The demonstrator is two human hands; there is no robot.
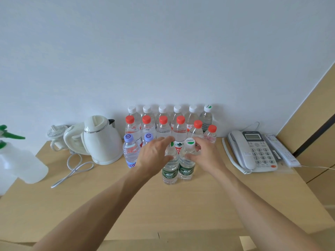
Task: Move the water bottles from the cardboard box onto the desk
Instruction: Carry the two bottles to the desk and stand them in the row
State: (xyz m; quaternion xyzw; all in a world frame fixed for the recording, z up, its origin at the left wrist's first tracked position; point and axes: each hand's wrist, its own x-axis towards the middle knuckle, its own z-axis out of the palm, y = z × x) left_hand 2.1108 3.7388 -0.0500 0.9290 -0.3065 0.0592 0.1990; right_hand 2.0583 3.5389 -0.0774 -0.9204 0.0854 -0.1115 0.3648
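Two green-label bottles stand upright and touching at the front of the bottle group on the desk, long axes vertical. The left hand grips the left bottle's shoulder; the right hand grips the right one, fingers curled round each. Each bottle lies directly under its own hand. Clear ribbed plastic, smooth round caps. A cardboard box edge shows at the near desk edge.
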